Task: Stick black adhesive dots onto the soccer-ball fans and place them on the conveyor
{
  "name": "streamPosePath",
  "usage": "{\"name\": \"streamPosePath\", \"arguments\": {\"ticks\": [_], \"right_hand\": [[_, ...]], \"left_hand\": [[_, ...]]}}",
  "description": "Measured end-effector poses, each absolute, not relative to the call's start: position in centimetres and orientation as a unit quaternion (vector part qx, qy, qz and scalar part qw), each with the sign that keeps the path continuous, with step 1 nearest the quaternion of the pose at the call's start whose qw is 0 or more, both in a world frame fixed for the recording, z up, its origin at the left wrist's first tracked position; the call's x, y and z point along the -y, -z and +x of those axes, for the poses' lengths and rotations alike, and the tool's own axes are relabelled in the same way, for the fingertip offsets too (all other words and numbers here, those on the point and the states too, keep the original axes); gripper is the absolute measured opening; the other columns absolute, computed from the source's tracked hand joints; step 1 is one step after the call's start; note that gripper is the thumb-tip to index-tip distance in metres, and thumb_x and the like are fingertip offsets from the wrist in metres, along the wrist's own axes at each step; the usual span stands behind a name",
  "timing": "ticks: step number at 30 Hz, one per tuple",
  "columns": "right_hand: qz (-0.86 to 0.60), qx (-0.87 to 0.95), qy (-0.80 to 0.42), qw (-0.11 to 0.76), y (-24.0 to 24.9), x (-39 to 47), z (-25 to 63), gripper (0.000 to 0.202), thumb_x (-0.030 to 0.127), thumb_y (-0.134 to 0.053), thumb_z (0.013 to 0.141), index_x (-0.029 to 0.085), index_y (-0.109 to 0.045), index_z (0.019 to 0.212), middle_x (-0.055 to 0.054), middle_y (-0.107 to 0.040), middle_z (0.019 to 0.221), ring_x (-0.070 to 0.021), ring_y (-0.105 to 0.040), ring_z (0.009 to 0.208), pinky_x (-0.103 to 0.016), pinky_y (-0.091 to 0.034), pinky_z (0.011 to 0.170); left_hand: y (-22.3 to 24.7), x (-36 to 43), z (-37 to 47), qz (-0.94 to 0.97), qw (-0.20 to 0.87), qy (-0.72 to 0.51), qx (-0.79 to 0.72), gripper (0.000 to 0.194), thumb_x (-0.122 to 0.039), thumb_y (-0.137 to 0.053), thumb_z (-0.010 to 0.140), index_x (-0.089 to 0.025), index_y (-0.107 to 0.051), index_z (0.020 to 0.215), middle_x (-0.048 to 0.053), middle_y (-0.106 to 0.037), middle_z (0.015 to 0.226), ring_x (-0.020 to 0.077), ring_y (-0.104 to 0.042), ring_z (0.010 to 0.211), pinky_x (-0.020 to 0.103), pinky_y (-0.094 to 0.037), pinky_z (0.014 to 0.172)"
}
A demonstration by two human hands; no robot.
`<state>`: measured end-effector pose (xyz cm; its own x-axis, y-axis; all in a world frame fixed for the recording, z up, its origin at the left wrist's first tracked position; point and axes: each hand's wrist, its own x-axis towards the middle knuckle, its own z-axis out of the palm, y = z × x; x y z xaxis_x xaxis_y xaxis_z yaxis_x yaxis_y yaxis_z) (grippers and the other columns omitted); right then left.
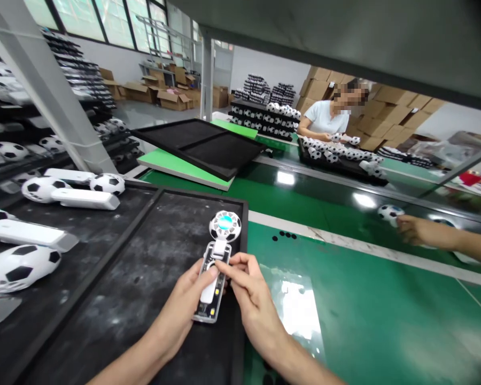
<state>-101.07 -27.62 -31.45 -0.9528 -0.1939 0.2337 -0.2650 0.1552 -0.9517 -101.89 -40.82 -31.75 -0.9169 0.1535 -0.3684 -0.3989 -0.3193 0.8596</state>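
A handheld device (212,291) with a clear-edged body and a round soccer-patterned head is held above the right part of the black tray (144,299). My left hand (184,299) is closed on the body's left side, its thumb lying on the white middle piece. From the right, my right hand (252,291) touches the body near the head, fingers bent and index fingertip beside the left thumb. Whether the right fingers pinch a small part is hidden. Several soccer-patterned devices (20,267) lie on the tray's left.
Small black discs (284,235) and a clear plastic sheet (296,310) lie on the green table (369,321). At the right, another person's hand (420,231) holds a soccer-patterned piece. Empty black trays (208,141) rest behind. A person (328,115) works farther back.
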Motion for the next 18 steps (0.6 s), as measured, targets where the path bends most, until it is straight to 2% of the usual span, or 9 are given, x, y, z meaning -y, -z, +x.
{"name": "streamPosePath", "arguments": {"ticks": [3,5,8,14,18], "right_hand": [[0.142,0.748,-0.646,0.051,30.9,26.1,-100.6,0.044,0.017,-0.041,0.09,0.034,-0.047,0.13,-0.005,-0.046,0.115,-0.0148,-0.053,0.101,-0.03,-0.049,0.087],[0.14,0.791,-0.592,0.067,30.8,23.8,-99.3,0.046,0.018,-0.041,0.091,0.035,-0.04,0.134,-0.005,-0.045,0.123,-0.0169,-0.05,0.109,-0.034,-0.045,0.094],[0.114,0.875,-0.468,0.054,31.4,19.6,-96.3,0.037,0.021,-0.041,0.092,0.033,-0.046,0.127,-0.006,-0.047,0.123,-0.0205,-0.046,0.116,-0.038,-0.042,0.097],[0.136,0.919,-0.371,0.004,34.3,16.1,-92.1,0.014,0.02,-0.045,0.092,0.023,-0.052,0.104,-0.006,-0.056,0.096,-0.0178,-0.058,0.092,-0.03,-0.05,0.078],[0.156,0.932,-0.322,0.052,34.8,17.6,-92.9,0.012,0.017,-0.043,0.092,0.019,-0.051,0.101,-0.007,-0.058,0.09,-0.0204,-0.057,0.083,-0.033,-0.05,0.069]], "left_hand": [[31.1,40.9,-102.2,-0.19,0.178,-0.79,-0.555,0.028,-0.036,-0.059,0.076,-0.014,-0.062,0.092,0.004,-0.069,0.077,0.0152,-0.061,0.065,0.022,-0.049,0.059],[30.7,41.1,-102.9,-0.235,0.173,-0.772,-0.565,0.026,-0.035,-0.054,0.077,-0.011,-0.063,0.082,0.006,-0.068,0.069,0.0143,-0.06,0.056,0.021,-0.049,0.05],[30.1,41.9,-104.5,-0.252,0.135,-0.744,-0.604,0.025,-0.033,-0.052,0.077,-0.011,-0.063,0.079,0.007,-0.068,0.066,0.0146,-0.061,0.054,0.02,-0.048,0.044],[28.8,43.0,-107.0,-0.212,0.068,-0.664,-0.714,0.011,-0.023,-0.056,0.077,-0.014,-0.055,0.082,0.006,-0.066,0.061,0.0151,-0.062,0.051,0.018,-0.047,0.041],[27.6,40.1,-108.0,-0.159,0.073,-0.676,-0.716,0.011,-0.025,-0.055,0.077,-0.016,-0.055,0.083,0.002,-0.064,0.063,0.0159,-0.063,0.051,0.021,-0.047,0.041]]}}
